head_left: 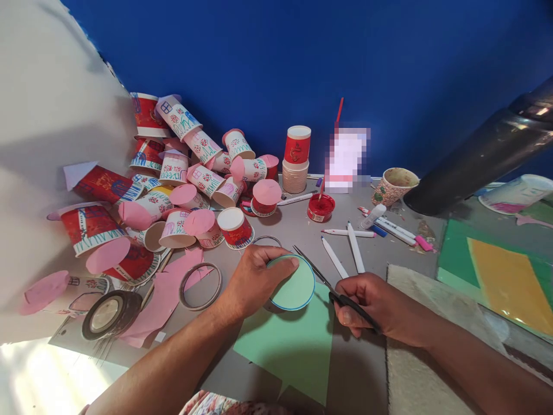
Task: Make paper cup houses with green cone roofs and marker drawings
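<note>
One green disc, scissors, jar label illegible

Paper disc in left hand, above paper sheet; scissors in right hand, right of disc. Paper-cup pile at left, tape roll before it. Markers behind scissors, paint tub behind markers.

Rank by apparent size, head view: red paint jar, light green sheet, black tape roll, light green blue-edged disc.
1. Light green sheet
2. Light green disc and black tape roll: too alike to rank
3. Red paint jar
</note>
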`<state>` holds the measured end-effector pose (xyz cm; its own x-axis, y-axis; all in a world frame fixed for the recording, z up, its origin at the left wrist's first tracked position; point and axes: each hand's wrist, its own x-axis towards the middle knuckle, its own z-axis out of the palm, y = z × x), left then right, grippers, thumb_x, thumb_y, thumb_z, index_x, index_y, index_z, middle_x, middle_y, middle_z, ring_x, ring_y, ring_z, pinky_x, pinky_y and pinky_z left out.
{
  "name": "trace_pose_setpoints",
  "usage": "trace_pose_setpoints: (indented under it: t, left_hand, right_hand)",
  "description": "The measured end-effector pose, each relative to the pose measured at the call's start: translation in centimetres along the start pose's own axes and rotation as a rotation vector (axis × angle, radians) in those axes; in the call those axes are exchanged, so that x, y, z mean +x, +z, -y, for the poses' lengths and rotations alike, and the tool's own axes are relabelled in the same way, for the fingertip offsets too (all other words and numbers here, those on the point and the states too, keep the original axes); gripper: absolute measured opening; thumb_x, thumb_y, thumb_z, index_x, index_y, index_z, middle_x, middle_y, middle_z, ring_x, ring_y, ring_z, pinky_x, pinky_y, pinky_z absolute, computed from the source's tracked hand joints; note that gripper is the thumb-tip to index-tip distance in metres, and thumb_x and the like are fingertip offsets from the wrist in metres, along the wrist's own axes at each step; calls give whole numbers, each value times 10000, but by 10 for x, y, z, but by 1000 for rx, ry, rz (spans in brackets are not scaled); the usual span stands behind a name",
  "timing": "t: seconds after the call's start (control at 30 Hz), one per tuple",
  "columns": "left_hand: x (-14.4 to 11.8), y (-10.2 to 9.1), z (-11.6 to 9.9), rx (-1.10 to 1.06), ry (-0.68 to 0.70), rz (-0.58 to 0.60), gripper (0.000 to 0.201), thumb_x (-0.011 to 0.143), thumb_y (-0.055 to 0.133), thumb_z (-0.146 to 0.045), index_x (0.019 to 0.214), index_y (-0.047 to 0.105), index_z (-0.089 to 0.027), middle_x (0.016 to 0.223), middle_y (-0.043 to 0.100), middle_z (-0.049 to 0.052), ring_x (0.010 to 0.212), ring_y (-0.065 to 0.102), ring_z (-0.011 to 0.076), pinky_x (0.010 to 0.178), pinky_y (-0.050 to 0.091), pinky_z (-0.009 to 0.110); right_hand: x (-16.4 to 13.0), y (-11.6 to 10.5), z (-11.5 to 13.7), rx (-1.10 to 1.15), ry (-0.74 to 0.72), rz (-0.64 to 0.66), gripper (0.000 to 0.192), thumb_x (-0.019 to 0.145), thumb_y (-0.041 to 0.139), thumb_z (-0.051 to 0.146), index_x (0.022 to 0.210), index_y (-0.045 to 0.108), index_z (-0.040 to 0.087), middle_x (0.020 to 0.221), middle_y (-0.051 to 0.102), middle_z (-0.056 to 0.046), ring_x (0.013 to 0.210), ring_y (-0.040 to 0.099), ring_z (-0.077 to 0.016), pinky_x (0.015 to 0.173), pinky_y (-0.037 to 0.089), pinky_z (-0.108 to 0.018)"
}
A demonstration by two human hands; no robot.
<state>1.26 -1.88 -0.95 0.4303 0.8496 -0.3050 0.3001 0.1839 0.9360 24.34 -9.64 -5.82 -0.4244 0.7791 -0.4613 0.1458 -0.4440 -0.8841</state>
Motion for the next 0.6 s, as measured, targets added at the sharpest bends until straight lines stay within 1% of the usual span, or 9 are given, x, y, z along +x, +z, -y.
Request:
trace_pose_setpoints:
  t: [0.13, 0.27, 0.43, 0.53, 0.6]
  left_hand:
    - [0, -2, -2, -15, -13, 8, 361, 758, 697, -465, 612, 640, -141, 577, 485, -3, 544, 433, 101, 494, 316, 226]
    - [1, -3, -3, -31, -41, 32, 347, 749, 701, -463, 650, 665, -133, 576, 507, 0, 534, 438, 99, 487, 315, 222]
    - [1, -5, -1, -34, -28, 55, 342, 763, 701, -445, 633, 646, -133, 568, 496, -3, 530, 439, 95, 482, 308, 219]
    - [1, -5, 1, -54, -26, 49, 340, 766, 712, -438, 633, 646, -132, 569, 499, -4, 529, 442, 92, 481, 315, 215]
    - [1, -4, 1, -74, -23, 32, 324, 770, 718, -425, 650, 666, -129, 581, 519, -1, 533, 456, 93, 484, 336, 213]
  right_hand:
    - [0, 0, 2, 3, 16, -3, 503, 705, 844, 595, 676, 556, 183, 567, 610, 18, 530, 452, -89, 524, 230, -251]
    - [-2, 1, 8, -5, 32, -10, 532, 689, 840, 620, 652, 544, 180, 544, 603, 15, 535, 479, -93, 526, 234, -246]
    - [-2, 3, 13, -28, 56, -21, 550, 661, 845, 646, 642, 552, 181, 517, 595, 21, 507, 400, -76, 507, 204, -250]
    - [0, 2, 9, -14, 56, -23, 551, 666, 846, 646, 634, 544, 185, 501, 581, 25, 503, 391, -77, 504, 196, -254]
    - [1, 0, 6, -19, 33, -17, 557, 694, 820, 669, 661, 556, 181, 528, 601, 16, 508, 386, -77, 506, 192, -257]
